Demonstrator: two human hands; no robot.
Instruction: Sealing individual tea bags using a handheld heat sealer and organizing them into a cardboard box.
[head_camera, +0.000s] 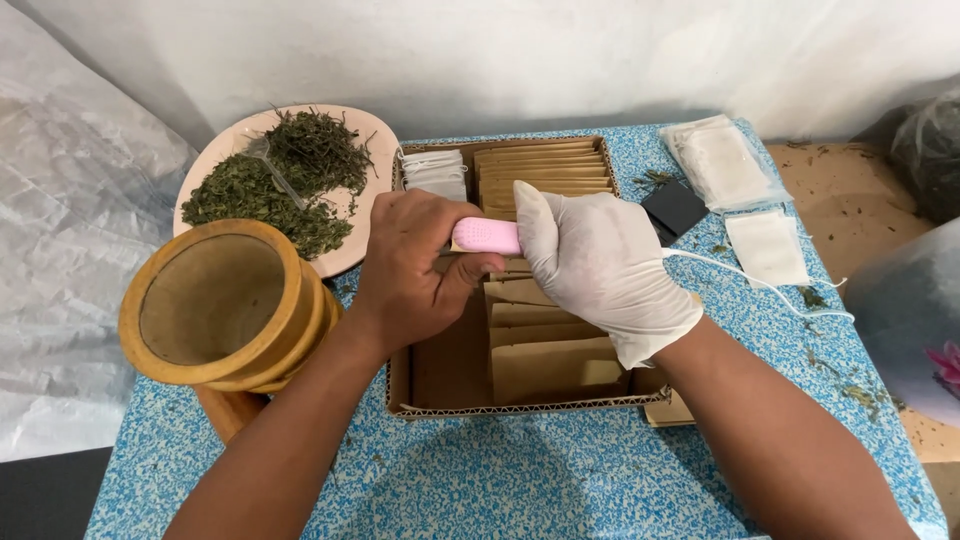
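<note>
a blue speckled table (520, 480) carries a brown cardboard box (440, 370) at center, a pink round plate (370, 140) at 11 o'clock, and a round wooden sieve (225, 310) at 9 o'clock.

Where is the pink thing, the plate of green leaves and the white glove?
pink tool (486, 236), head view, on its bumpy pink body between the hands.
plate (368, 135), head view, on its bare pink rim.
gloved right hand (600, 262), head view, on the back of the glove.

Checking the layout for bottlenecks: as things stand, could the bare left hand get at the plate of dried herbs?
Probably yes. The plate of dried herbs lies just beyond the left hand, nothing between, though that hand now grips the pink tool.
</note>
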